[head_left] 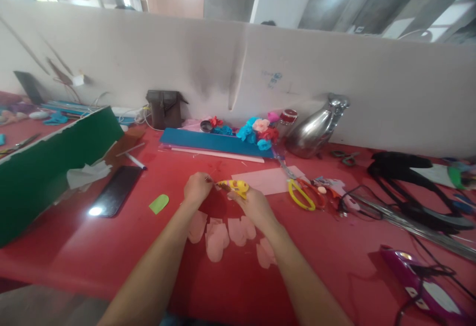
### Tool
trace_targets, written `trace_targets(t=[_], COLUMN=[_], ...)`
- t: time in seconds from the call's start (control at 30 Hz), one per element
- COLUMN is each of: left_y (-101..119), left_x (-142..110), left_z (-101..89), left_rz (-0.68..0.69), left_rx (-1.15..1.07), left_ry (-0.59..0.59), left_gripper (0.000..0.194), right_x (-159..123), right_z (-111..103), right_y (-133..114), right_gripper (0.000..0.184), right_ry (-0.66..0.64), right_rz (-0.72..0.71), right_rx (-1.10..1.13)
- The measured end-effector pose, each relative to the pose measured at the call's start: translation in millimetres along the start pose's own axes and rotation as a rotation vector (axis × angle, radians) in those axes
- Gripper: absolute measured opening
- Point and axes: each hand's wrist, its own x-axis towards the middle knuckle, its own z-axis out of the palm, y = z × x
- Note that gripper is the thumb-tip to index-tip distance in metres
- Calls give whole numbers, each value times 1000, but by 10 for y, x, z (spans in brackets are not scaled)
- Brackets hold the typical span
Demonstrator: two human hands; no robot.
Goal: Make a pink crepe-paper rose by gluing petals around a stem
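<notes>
My right hand [255, 207] is closed around a small yellow tool [238, 186] with dark markings; its narrow end points at my left hand, and its exact kind is unclear. My left hand [198, 188] is pinched shut just left of that tip. Whatever sits between those fingers is too small to make out. Below both hands, heart- and petal-shaped pink paper pieces [216, 245] lie in small groups on the red table [230, 293]. Behind my right hand is a pale pink paper sheet [256, 182], with yellow-handled scissors [301, 196] at its right edge.
A lit phone [117, 192], a pen [136, 161] and a green paper piece [159, 204] lie left. Paper flowers [260, 130] and a blue strip [215, 142] are behind. A steel jug [314, 127] stands by the partition [148, 53]. A magenta corded device [420, 281] lies front right.
</notes>
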Motion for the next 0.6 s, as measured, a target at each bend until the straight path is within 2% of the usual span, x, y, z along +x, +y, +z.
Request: trace_targets(t=[0.6], left_y=[12], left_x=[11], left_z=[-2], left_rz=[-40], left_rx=[5], left_ry=[-15], left_gripper=[18], right_x=[4], right_z=[15], right_y=[-18], right_gripper=[38], right_ry=[-5], right_rz=[25], right_rx=[-116])
